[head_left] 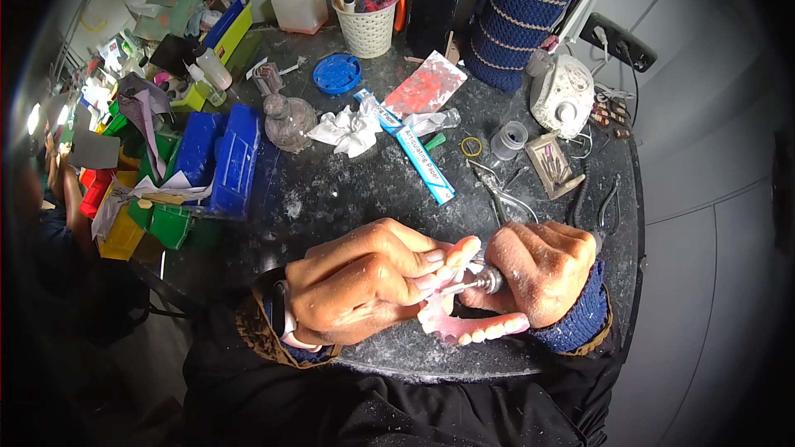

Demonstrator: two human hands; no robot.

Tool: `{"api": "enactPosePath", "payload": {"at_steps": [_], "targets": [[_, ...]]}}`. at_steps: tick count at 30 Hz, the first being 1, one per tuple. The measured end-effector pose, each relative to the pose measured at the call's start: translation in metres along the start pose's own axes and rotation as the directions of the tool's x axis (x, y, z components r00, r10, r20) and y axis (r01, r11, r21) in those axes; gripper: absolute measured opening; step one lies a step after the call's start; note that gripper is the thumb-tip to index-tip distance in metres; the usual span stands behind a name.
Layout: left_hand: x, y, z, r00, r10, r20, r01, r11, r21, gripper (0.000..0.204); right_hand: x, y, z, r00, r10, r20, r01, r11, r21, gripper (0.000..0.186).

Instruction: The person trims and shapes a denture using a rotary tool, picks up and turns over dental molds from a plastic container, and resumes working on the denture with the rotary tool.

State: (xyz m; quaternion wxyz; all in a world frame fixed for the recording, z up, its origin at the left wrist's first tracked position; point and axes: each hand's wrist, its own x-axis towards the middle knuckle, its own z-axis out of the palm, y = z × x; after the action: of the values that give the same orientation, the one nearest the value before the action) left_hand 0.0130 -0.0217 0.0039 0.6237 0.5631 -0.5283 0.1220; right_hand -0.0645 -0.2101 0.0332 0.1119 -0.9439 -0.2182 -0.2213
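Note:
My left hand (356, 285) grips a pink denture (451, 323) with white teeth, its curved arch hanging down and right over the dark bench's front edge area. My right hand (542, 273) is closed around a silver rotary handpiece (489, 281), whose thin tip meets the denture just beside my left fingertips. Part of the handpiece is hidden in my fist. Pale powder dusts my right hand and the bench (306, 182). Just beyond my right hand lie metal pliers (489, 190).
Colored bins (232, 165) crowd the left, with a co-worker's arm (68, 186) behind them. Blue-white boxes (422, 161), crumpled tissue (348, 128), a blue lid (335, 73) and a tool cup (364, 33) stand further back. At right are a white control unit (559, 95) and a knitted blue cylinder (513, 21).

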Motion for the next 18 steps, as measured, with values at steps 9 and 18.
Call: {"api": "enactPosePath", "payload": {"at_steps": [9,18], "targets": [[0.000,-0.001,0.000,0.996,-0.087,-0.004,0.087,0.995,-0.041,0.028,0.005,0.007,-0.021,0.984,0.149,0.098,-0.176,0.736,0.653,0.039],[0.002,-0.001,-0.002,0.977,-0.185,0.107,0.193,0.979,-0.071,0.033,-0.002,0.010,-0.001,0.985,0.152,-0.079,-0.041,0.660,0.750,0.022]]}}
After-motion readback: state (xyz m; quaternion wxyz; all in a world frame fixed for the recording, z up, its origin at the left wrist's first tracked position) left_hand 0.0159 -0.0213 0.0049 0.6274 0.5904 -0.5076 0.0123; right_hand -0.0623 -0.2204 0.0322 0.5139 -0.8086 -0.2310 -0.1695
